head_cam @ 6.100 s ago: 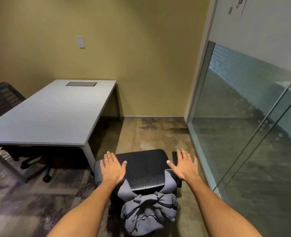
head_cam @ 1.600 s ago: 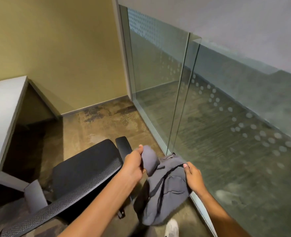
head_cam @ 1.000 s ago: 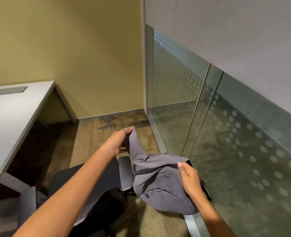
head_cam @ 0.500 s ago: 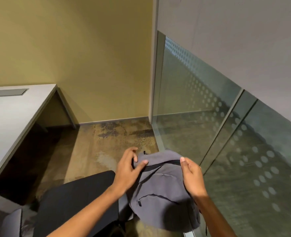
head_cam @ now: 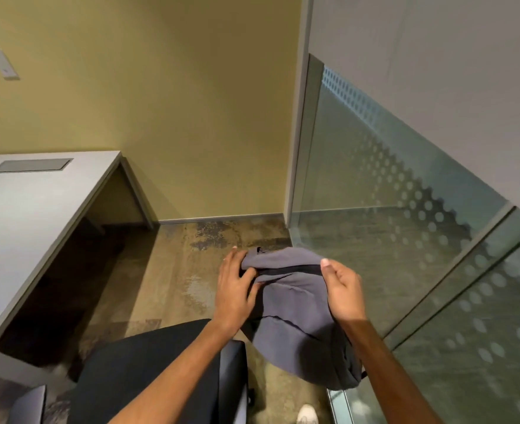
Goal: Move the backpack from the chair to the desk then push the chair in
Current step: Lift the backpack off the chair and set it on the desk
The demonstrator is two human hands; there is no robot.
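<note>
The grey backpack (head_cam: 295,319) hangs in the air in front of me, to the right of the chair. My left hand (head_cam: 235,289) grips its top left edge and my right hand (head_cam: 341,289) pinches its top right edge. The black office chair (head_cam: 148,374) is below my left forearm, its seat bare, one grey armrest (head_cam: 232,377) beside the bag. The white desk (head_cam: 23,215) stretches along the left side, its top bare apart from a grey cable hatch (head_cam: 31,165).
A frosted glass partition (head_cam: 421,240) runs along the right, close to the backpack. A yellow wall (head_cam: 161,102) closes the far end. Brown patterned floor (head_cam: 167,270) lies between desk and glass. A white shoe (head_cam: 307,414) shows at the bottom.
The backpack has come off the chair's backrest and been lifted up. My left hand shifted from its strap to its top edge, and the bag now sits a little higher between both hands.
</note>
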